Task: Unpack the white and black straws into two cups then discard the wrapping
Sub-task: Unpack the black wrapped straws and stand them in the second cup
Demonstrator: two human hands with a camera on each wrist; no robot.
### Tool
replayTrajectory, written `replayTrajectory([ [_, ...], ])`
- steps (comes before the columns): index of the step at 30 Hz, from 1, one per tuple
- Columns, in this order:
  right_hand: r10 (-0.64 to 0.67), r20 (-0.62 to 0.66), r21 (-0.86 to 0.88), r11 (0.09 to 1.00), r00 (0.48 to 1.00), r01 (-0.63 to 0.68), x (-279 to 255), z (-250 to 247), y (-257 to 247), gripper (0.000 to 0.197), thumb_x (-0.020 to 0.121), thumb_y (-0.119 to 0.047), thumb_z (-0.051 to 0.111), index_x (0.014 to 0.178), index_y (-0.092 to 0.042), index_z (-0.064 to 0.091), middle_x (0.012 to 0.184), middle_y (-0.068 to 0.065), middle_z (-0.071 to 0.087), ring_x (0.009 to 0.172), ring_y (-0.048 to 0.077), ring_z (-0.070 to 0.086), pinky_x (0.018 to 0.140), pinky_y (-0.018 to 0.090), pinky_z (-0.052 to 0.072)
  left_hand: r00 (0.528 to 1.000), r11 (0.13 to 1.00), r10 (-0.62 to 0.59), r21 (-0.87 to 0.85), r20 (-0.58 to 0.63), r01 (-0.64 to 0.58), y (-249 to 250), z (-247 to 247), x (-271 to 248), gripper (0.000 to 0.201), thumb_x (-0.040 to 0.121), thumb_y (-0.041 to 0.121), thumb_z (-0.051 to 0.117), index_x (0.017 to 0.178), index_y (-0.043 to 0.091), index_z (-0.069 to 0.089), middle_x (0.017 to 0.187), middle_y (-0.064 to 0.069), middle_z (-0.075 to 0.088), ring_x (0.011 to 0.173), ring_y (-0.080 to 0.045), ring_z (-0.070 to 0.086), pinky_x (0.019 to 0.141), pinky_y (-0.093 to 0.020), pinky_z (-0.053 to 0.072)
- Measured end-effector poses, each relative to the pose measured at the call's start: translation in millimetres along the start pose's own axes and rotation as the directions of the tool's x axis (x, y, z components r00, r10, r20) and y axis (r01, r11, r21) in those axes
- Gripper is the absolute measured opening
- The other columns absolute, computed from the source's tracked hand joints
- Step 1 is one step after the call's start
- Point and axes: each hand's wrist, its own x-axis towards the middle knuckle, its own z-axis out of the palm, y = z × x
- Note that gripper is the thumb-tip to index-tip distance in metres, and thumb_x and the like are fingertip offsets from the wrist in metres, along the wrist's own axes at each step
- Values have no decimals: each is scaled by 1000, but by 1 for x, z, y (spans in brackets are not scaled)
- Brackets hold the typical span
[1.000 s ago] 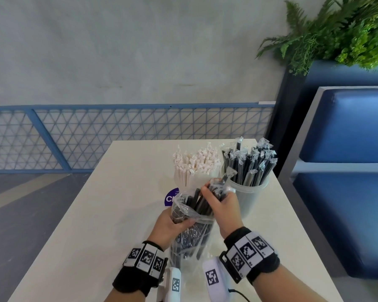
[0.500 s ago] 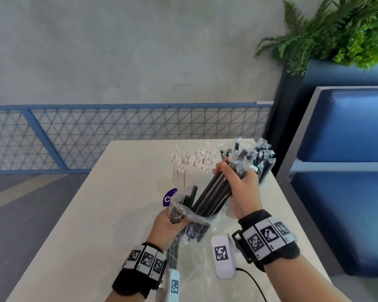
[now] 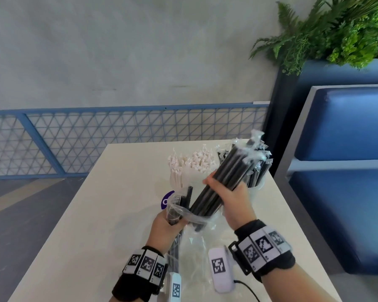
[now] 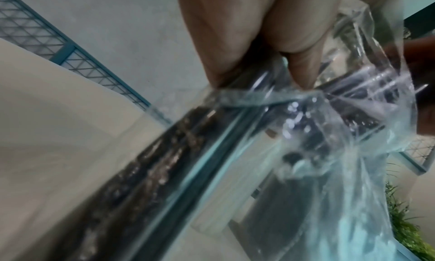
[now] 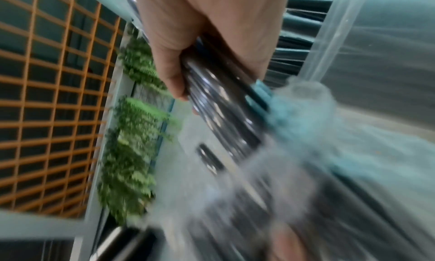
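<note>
My right hand (image 3: 229,188) grips a bundle of black straws (image 3: 225,182), tilted up to the right, with its lower ends still inside the clear plastic wrapping (image 3: 183,212). My left hand (image 3: 166,225) holds that wrapping near its open mouth, and a few black straws (image 3: 189,196) stay inside. In the left wrist view my fingers (image 4: 299,60) pinch the crumpled wrapping (image 4: 353,125). In the right wrist view the black straws (image 5: 219,105) run through my curled hand (image 5: 188,41). A cup of white straws (image 3: 190,164) and a cup of black straws (image 3: 258,177) stand behind.
The cream table (image 3: 96,214) has bare surface on its left side. A blue mesh railing (image 3: 118,138) runs behind it. At the right stands a blue padded bench (image 3: 347,171), with a planter of green ferns (image 3: 336,29) above it.
My right hand has pulled the bundle of black straws up and to the right, most of the way out of the wrapping. My left hand has kept the wrapping in place.
</note>
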Motion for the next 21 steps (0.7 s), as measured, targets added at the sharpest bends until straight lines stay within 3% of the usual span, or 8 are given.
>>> replayTrajectory([
  [2,-8,-75,114,993,997,17,8,-6,-15,5,81,-9,64,79,-13,66,94,19,65,91,26,63,84,37,53,1000,1000,-14,20,-10,14,-1,-2,2,12,78,10,72,77,18,64,71,6,68,64,-3,62,58,-9,46],
  [4,7,-143,239,971,990,28,18,-14,-25,9,84,-8,62,79,-10,68,88,15,65,88,26,62,86,42,52,999,999,-41,35,-27,42,-3,-5,3,7,78,14,72,82,12,66,73,0,68,68,-10,62,60,-16,46],
  [7,57,-220,331,943,974,20,30,-25,-33,13,85,-7,61,93,3,65,89,16,67,82,23,67,85,41,53,998,998,-52,39,-34,53,-8,-7,5,22,78,23,73,93,8,69,83,-8,72,75,-15,64,65,-21,47],
  [10,78,-263,394,918,962,33,34,-31,-40,28,83,-5,64,105,12,60,93,19,68,82,22,69,80,38,57,998,997,-54,49,-23,55,-11,-6,6,24,78,25,73,96,9,71,89,-7,74,79,-14,66,66,-17,47],
  [13,30,-289,408,908,957,95,38,-37,-54,7,83,-3,63,90,-2,64,77,5,70,76,17,69,74,32,59,999,997,-49,55,-24,50,-14,-5,8,26,77,27,73,97,11,71,92,-4,74,86,-15,68,68,-16,46],
  [16,-112,-366,304,924,924,232,46,-44,-72,7,82,-5,65,82,-12,65,78,7,69,75,19,66,76,34,57,998,997,-52,53,-45,54,-14,-6,7,26,77,26,74,98,12,71,91,-4,74,85,-14,68,67,-15,46],
  [18,-220,-436,109,950,873,293,54,-47,-78,12,79,-12,71,89,-9,66,89,13,69,80,21,66,77,34,56,997,998,-52,40,-59,55,-14,-7,7,25,77,23,74,99,11,70,90,-4,74,84,-13,68,65,-14,47],
  [21,-344,-430,-222,936,835,272,65,-46,-70,31,78,-22,73,102,-6,64,94,2,69,83,15,67,76,25,54,997,996,-50,69,-52,54,-13,-5,7,24,78,24,73,98,11,70,89,-6,74,76,-11,65,61,-11,45],
])
